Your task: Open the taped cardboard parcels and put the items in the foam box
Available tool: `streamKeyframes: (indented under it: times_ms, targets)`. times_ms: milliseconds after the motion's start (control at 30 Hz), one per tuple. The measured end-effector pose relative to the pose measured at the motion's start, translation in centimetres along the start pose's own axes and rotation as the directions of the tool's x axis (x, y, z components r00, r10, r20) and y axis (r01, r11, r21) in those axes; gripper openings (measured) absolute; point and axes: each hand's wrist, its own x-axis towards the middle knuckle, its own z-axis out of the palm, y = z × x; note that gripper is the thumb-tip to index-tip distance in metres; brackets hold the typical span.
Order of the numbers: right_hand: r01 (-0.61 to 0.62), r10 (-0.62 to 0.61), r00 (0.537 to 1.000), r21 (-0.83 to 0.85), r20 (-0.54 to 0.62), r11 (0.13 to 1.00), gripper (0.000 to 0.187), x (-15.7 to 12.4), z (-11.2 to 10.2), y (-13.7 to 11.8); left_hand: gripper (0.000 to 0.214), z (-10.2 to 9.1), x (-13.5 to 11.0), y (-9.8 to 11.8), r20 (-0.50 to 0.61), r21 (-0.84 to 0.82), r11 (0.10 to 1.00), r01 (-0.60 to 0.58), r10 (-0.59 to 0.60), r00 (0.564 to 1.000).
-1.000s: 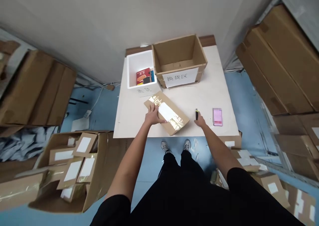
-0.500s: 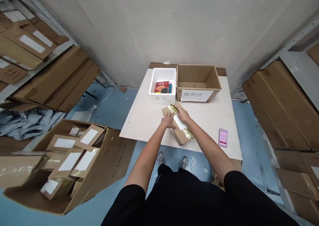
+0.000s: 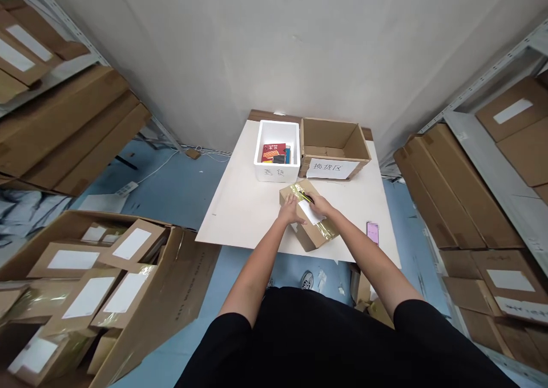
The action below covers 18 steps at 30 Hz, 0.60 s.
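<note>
A taped cardboard box [image 3: 306,239] with a white label [image 3: 310,212] lies at an angle near the table's front edge. Glossy tape [image 3: 327,230] runs along its top. My left hand [image 3: 291,210] presses on the box's left side, fingers spread and thumb toward the label. In my right hand [image 3: 320,204] is a yellow and black utility knife [image 3: 306,197], held over the tape at the far end of the box. Whether its blade is in the tape is too small to tell.
Behind the box stand a white foam bin [image 3: 277,174] holding several books [image 3: 274,152] and an open carton [image 3: 358,169] with a handwritten sign. A phone [image 3: 372,232] lies at the table's right. A large carton [image 3: 188,279] of parcels stands left; shelves with boxes [image 3: 449,194] flank both sides.
The knife in my right hand has shifted slightly right and toward me over the tape. My left hand stays on the box. The camera view has turned a little.
</note>
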Motion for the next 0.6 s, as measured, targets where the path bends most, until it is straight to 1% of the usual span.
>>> streamKeyframes:
  times_ms: [100,200,300,433,600]
  targets:
    - [-0.028,0.028,1.000,-0.005,0.001,1.000,0.065,-1.5,0.7,0.1,0.160,-0.2,-0.1,0.1,0.019,0.020,1.000,0.013,-0.013,1.000]
    - [-0.066,0.067,0.998,-0.058,0.018,0.996,0.065,-2.6,0.6,-0.2,0.159,-0.4,-0.2,0.3,0.039,0.038,0.999,0.029,-0.031,0.999]
    - [-0.096,0.104,0.993,-0.124,0.059,0.988,0.065,-3.3,-0.4,-0.7,0.160,-0.5,-0.2,0.4,0.046,0.044,0.999,0.031,-0.033,0.998]
    - [-0.144,0.175,0.974,-0.200,0.144,0.969,0.065,-4.9,-1.9,-1.5,0.157,-0.7,-0.3,0.6,0.050,0.058,0.998,0.023,-0.026,0.998]
    - [-0.183,0.254,0.939,-0.287,0.233,0.940,0.065,-8.5,-2.8,-1.6,0.155,-1.0,-0.4,0.8,0.076,0.143,0.988,0.050,-0.062,0.995]
